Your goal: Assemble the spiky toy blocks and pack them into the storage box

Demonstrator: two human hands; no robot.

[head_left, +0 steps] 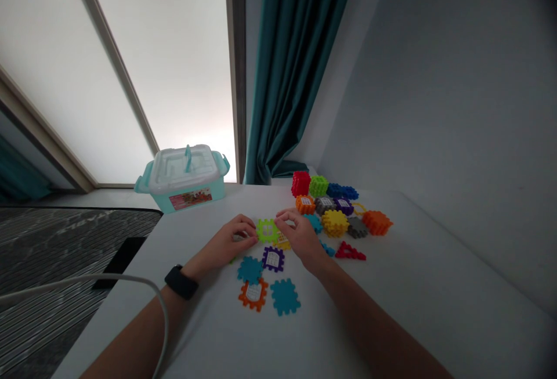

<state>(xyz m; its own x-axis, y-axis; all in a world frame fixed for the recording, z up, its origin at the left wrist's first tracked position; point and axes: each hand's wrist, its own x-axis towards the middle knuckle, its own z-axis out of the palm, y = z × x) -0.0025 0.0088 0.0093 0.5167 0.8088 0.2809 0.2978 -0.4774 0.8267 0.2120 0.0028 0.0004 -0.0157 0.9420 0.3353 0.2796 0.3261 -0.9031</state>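
Observation:
A lime-green interlocking tile [267, 231] with a cut-out window is between my two hands. At its left edge, my left hand [232, 241] pinches it between thumb and fingers. My right hand [300, 237] has its fingertips closed on the tile's right edge. A yellow tile [283, 243] shows partly under the right hand. Nearer me lie a purple window tile [273, 259], a blue tile [250, 270], an orange window tile [253, 295] and another blue tile [285, 296]. A bit of green peeks out beside the left hand, mostly hidden.
Beyond my right hand stand stacks of tiles: red [300, 184], green [318, 186], yellow [335, 223] and orange [377, 223]. A red triangular piece [350, 251] lies near them. At the back left is a lidded teal box [189, 179]. A white cable [162, 303] crosses my left forearm.

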